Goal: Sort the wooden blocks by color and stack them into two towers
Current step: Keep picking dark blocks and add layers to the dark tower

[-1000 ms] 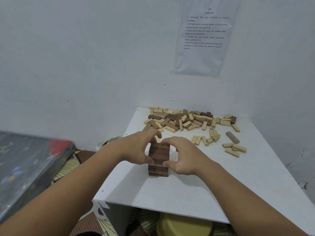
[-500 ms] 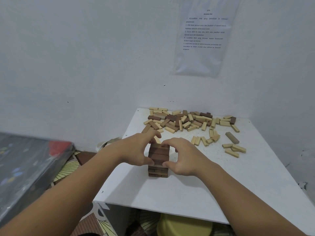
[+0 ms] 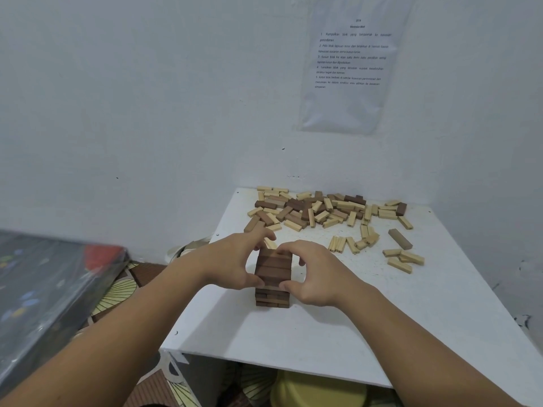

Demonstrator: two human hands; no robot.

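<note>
Head view: my left hand (image 3: 232, 259) and right hand (image 3: 318, 271) clasp the dark tower (image 3: 273, 273).
Each curls round its upper courses from its own side, thumb on the near face, fingers over the far edge; the tower stands between them on the white table (image 3: 382, 324). Beyond my hands lies the loose pile (image 3: 320, 211) of mixed-colour blocks, with stray light blocks (image 3: 401, 259) out past my right hand.
</note>
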